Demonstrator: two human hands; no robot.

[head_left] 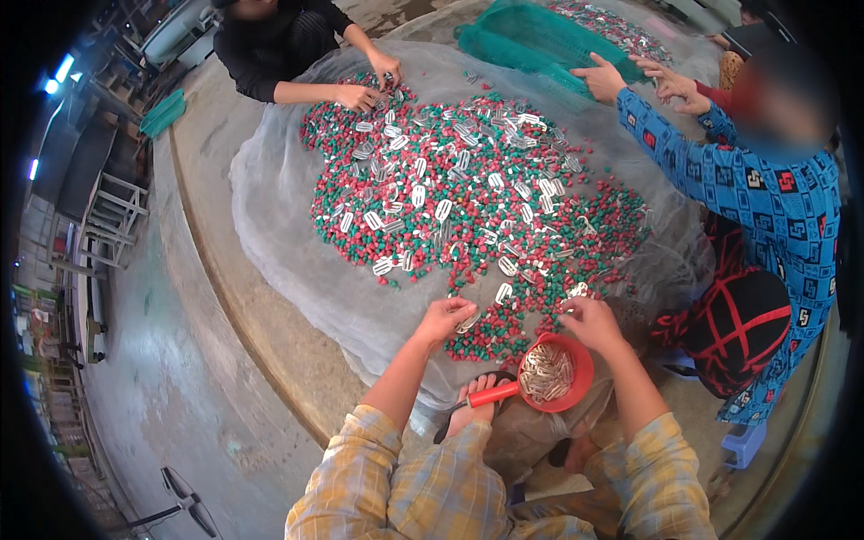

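Note:
My left hand pinches a pale, flat slotted piece that looks like a strap buckle, just above the near edge of the pile. My right hand is at the pile's near right, thumb and fingers pressed together; what they hold, if anything, is hidden. Touching or close to its fingertips is another pale slotted piece. Below and between my hands, a red scoop with a handle holds many small pale slotted pieces. Small red and green pebble-like bits lie mixed with slotted silvery pieces.
The pile lies on a whitish mesh sheet over concrete. A person in black reaches into its far left. On the right, a person in a blue patterned shirt sits beside a black-and-red cap. Green netting lies at the back.

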